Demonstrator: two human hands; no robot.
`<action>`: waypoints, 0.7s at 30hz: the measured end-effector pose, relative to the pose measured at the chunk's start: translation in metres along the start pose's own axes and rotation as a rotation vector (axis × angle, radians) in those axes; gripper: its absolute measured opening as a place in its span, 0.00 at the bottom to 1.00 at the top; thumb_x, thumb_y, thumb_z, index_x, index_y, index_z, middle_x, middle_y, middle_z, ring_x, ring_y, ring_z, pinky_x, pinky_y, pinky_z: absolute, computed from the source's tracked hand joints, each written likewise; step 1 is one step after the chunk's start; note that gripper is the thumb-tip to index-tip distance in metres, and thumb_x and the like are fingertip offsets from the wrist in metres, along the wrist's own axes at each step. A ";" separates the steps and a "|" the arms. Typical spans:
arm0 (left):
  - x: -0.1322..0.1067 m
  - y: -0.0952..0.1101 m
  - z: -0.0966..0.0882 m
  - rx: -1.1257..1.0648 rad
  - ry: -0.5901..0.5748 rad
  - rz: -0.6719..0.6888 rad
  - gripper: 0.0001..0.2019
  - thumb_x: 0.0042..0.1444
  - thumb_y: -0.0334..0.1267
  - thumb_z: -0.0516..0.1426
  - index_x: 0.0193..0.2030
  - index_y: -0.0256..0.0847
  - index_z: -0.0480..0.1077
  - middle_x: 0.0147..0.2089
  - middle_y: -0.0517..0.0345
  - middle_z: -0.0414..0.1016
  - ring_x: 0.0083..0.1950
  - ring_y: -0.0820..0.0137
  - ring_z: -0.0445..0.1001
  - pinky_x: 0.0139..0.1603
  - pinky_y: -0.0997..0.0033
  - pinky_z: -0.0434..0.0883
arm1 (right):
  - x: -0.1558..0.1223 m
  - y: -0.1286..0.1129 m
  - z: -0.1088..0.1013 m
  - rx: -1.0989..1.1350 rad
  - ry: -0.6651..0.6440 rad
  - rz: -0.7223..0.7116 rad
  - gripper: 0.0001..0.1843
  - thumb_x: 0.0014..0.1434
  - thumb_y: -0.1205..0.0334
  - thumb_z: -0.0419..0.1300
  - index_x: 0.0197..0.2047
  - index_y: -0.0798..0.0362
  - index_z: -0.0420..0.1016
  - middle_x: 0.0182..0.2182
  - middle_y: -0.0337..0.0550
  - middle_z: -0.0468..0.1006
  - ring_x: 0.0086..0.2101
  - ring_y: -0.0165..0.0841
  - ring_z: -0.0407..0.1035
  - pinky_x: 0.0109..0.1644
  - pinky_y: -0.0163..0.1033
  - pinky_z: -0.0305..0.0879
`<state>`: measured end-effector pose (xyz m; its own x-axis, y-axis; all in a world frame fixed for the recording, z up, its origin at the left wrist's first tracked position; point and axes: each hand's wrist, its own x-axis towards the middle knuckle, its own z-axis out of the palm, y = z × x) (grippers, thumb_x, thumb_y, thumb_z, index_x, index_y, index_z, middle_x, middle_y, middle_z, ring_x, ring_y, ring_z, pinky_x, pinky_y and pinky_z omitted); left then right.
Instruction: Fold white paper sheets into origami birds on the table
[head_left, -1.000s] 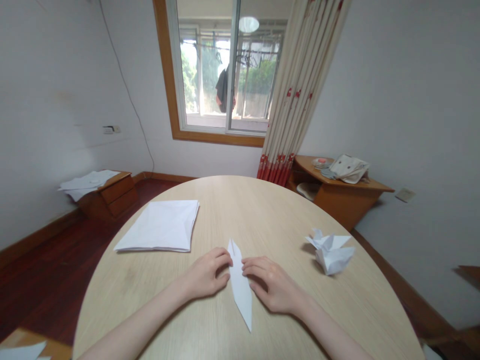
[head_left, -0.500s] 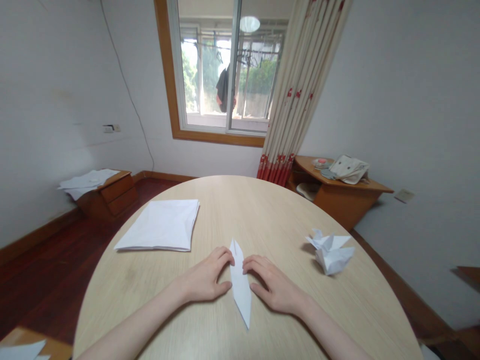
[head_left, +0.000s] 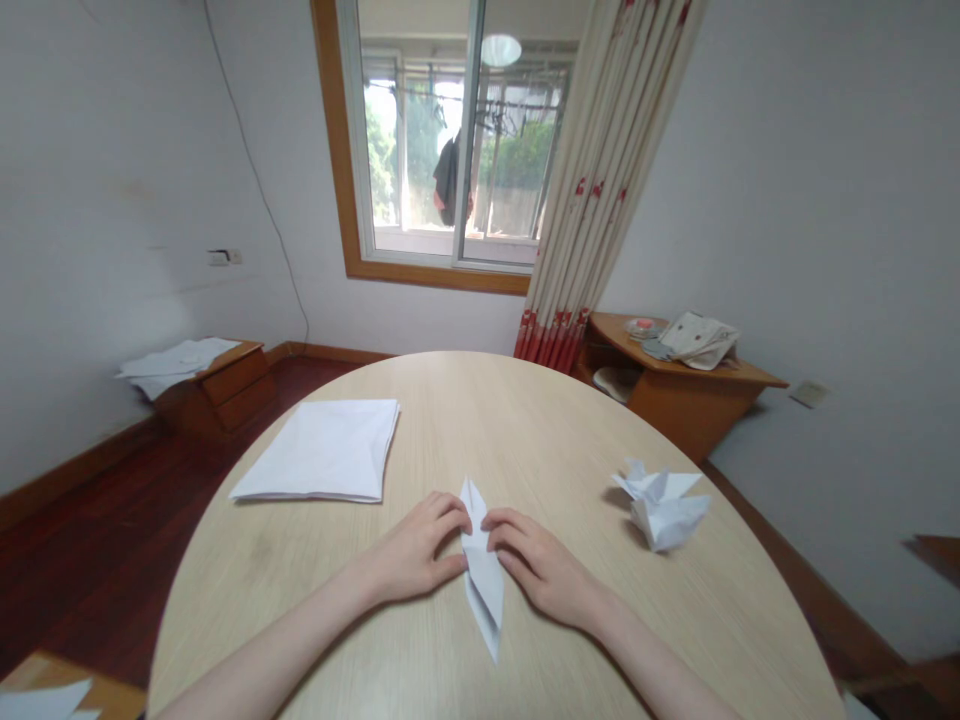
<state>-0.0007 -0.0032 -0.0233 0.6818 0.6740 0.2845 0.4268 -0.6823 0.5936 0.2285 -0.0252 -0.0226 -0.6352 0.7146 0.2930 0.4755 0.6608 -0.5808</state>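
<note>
Between left fingers [head_left: 451, 508] and right fingers [head_left: 513, 520]: folded paper [head_left: 487, 582], touching both.

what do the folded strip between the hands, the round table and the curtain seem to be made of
Folded strip: apparently matte white paper, by its sharp creases and thin edges. Round table: pale, smooth wood or wood-look laminate; the grain leaves either open. Curtain: probably matte fabric, since it hangs in soft pleats.

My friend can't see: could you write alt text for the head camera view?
A left hand and a right hand touch a narrow folded white paper on a round table. A paper stack lies to the left, and more folded paper sits to the right.
</note>
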 end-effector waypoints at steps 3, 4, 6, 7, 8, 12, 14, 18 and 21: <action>0.000 -0.001 0.001 -0.033 0.012 0.017 0.09 0.58 0.34 0.57 0.46 0.41 0.68 0.50 0.53 0.68 0.53 0.64 0.66 0.56 0.65 0.64 | 0.000 -0.001 0.000 0.009 0.010 0.006 0.11 0.60 0.74 0.50 0.42 0.50 0.66 0.50 0.46 0.69 0.51 0.35 0.64 0.56 0.44 0.62; 0.000 -0.001 0.002 -0.036 0.012 0.016 0.08 0.59 0.34 0.57 0.46 0.41 0.68 0.50 0.53 0.68 0.53 0.65 0.67 0.56 0.65 0.65 | 0.000 -0.001 0.001 0.008 0.014 0.009 0.11 0.59 0.74 0.51 0.42 0.50 0.66 0.50 0.46 0.69 0.51 0.36 0.64 0.56 0.44 0.62; 0.000 -0.001 0.002 -0.030 0.015 0.012 0.08 0.60 0.35 0.56 0.46 0.41 0.68 0.50 0.52 0.69 0.53 0.65 0.68 0.56 0.66 0.65 | 0.001 -0.002 0.001 0.010 0.021 0.016 0.10 0.59 0.73 0.52 0.41 0.50 0.66 0.48 0.46 0.70 0.50 0.36 0.65 0.54 0.44 0.63; 0.000 -0.001 0.002 -0.024 0.016 0.010 0.07 0.60 0.35 0.56 0.45 0.41 0.69 0.49 0.52 0.69 0.52 0.65 0.68 0.55 0.66 0.65 | 0.001 -0.003 0.002 0.014 0.025 0.018 0.09 0.60 0.72 0.51 0.40 0.50 0.66 0.48 0.46 0.70 0.49 0.36 0.66 0.53 0.43 0.63; 0.000 -0.001 0.002 -0.018 0.017 0.009 0.07 0.60 0.35 0.56 0.45 0.40 0.69 0.49 0.52 0.69 0.52 0.65 0.68 0.55 0.66 0.66 | 0.002 -0.003 0.002 0.022 0.032 0.020 0.08 0.61 0.71 0.50 0.40 0.50 0.66 0.47 0.46 0.70 0.48 0.35 0.66 0.53 0.43 0.64; 0.001 0.000 0.004 0.001 0.032 0.006 0.06 0.61 0.36 0.55 0.44 0.40 0.70 0.47 0.53 0.71 0.50 0.65 0.70 0.53 0.66 0.67 | 0.001 0.000 0.005 0.058 0.057 0.033 0.08 0.63 0.70 0.49 0.43 0.50 0.66 0.47 0.46 0.69 0.47 0.34 0.67 0.51 0.41 0.65; 0.002 0.001 0.005 0.003 0.046 0.009 0.06 0.62 0.37 0.54 0.43 0.40 0.70 0.45 0.54 0.72 0.48 0.65 0.70 0.51 0.67 0.67 | 0.000 0.003 0.006 0.064 0.072 0.048 0.09 0.63 0.69 0.50 0.46 0.50 0.65 0.49 0.47 0.69 0.47 0.34 0.67 0.51 0.41 0.65; 0.003 0.001 0.007 -0.012 0.074 -0.011 0.07 0.63 0.37 0.52 0.43 0.40 0.69 0.45 0.53 0.72 0.46 0.65 0.71 0.49 0.67 0.68 | 0.000 0.009 0.010 0.094 0.109 0.068 0.15 0.63 0.68 0.51 0.53 0.49 0.63 0.51 0.48 0.67 0.48 0.35 0.66 0.51 0.41 0.66; 0.003 -0.001 0.009 -0.040 0.102 -0.040 0.07 0.62 0.36 0.52 0.47 0.41 0.66 0.46 0.53 0.71 0.46 0.65 0.71 0.48 0.66 0.68 | 0.002 0.010 0.012 0.114 0.143 0.077 0.17 0.63 0.67 0.52 0.56 0.49 0.63 0.52 0.49 0.67 0.50 0.35 0.65 0.51 0.42 0.66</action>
<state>0.0061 -0.0027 -0.0298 0.5998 0.7271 0.3339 0.4272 -0.6439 0.6348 0.2251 -0.0198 -0.0371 -0.5032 0.7925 0.3444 0.4421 0.5786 -0.6854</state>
